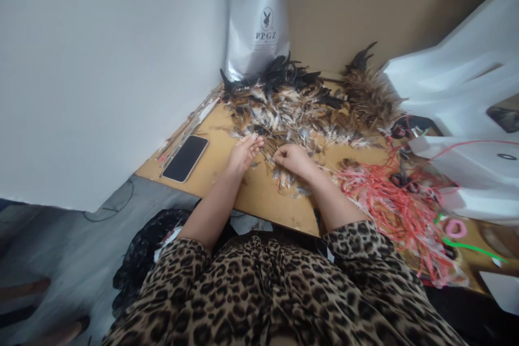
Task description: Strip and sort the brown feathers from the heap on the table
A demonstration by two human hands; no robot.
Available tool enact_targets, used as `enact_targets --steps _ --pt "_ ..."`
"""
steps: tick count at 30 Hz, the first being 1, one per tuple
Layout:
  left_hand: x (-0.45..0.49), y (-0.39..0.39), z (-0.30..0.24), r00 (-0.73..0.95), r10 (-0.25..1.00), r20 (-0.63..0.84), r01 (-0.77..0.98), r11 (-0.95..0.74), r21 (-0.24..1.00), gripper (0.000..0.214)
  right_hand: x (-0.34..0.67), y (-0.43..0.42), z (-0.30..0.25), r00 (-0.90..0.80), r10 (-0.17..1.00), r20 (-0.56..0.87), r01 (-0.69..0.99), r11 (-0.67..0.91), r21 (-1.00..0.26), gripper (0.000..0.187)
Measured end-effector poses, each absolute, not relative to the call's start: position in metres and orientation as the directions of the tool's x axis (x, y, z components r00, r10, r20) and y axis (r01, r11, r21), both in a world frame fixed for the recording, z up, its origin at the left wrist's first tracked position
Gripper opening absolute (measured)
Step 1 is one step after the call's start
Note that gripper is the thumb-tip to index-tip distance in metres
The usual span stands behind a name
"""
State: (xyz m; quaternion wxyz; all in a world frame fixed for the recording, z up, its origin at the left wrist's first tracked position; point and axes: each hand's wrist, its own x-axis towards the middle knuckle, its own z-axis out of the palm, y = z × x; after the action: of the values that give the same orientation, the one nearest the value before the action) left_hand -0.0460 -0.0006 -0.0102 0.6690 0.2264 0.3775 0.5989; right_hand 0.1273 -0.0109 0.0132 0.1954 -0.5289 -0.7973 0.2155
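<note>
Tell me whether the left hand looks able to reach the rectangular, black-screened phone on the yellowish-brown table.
Probably yes: no object shows between the left hand and the phone, which lies on that side, though the hand is at the brown, white and black feathers.

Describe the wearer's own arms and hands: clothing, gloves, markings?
Left hand and right hand: both bare, no gloves; no watch or bracelet visible. Left sleeve and right sleeve: tan with black leopard spots, loose, ending around the elbows. Rings: too small to tell.

left hand (pixel 245 152), right hand (pixel 295 159) at feathers (pixel 284 111) | phone (pixel 185 158) on table (pixel 259 200) | red strips (pixel 387 205) nearby
</note>
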Motion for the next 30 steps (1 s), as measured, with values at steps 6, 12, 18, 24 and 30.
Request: enact_targets --steps 6,12,18,24,30 --pt "-0.046 0.000 -0.012 0.019 0.979 -0.203 -0.616 0.171 0.769 0.010 0.114 -0.016 0.010 -0.332 0.942 0.054 0.856 0.325 -0.401 0.009" --pt "-0.045 -0.001 -0.012 0.044 0.983 -0.180 -0.563 0.173 0.808 0.011 0.125 -0.010 0.013 -0.225 0.974 -0.024 0.461 0.085 -0.883 0.018" --pt "-0.041 -0.006 -0.014 0.184 0.967 -0.179 -0.421 0.242 0.874 0.017 0.126 -0.005 0.013 -0.240 0.965 -0.107 -0.033 -0.118 -0.992 0.030" --pt "-0.038 -0.010 -0.013 0.312 0.927 -0.210 -0.341 0.316 0.885 0.019 0.120 -0.005 0.007 -0.143 0.989 -0.029 -0.017 -0.032 -0.999 0.028" --pt "-0.037 -0.013 -0.010 0.339 0.914 -0.222 -0.334 0.338 0.880 0.018 0.116 -0.006 0.005 -0.095 0.994 0.055 0.064 0.061 -0.996 0.027"
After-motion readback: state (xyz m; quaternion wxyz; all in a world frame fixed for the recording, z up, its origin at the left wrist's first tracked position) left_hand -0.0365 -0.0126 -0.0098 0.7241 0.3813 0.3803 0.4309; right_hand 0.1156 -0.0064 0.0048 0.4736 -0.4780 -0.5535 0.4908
